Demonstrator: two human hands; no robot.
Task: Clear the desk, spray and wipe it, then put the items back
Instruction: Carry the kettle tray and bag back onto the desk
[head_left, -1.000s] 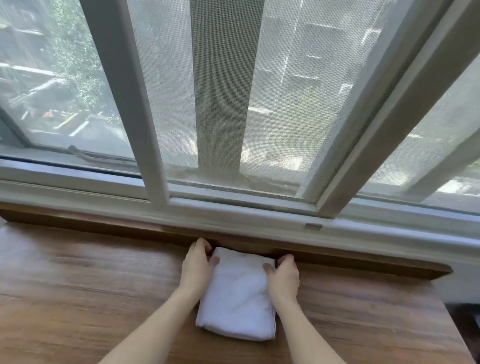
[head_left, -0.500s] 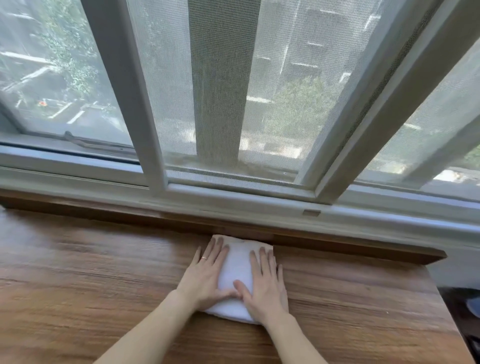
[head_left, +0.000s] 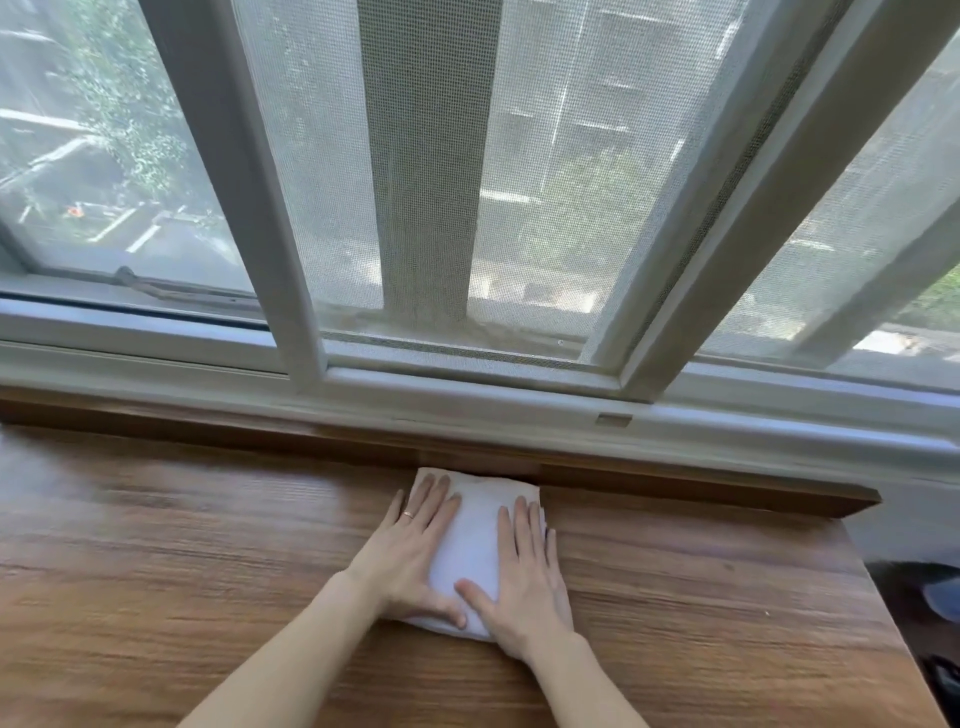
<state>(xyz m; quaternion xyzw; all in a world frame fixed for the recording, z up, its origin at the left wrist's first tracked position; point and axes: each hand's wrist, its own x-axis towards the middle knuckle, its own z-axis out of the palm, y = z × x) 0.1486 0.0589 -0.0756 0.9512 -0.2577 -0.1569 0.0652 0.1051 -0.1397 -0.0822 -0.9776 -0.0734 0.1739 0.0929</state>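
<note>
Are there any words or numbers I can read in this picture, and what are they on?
None: no words, numbers or labels can be read anywhere.
The white cloth under the left hand and right hand is plain.
The wooden desk shows only grain.
The small tab on the window frame is too small to tell whether it carries print.

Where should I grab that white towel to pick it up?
Probably by its near edge, from your own side. The white towel lies folded flat on the desk, its far edge close against the back ledge, and both flat hands cover its sides.
</note>
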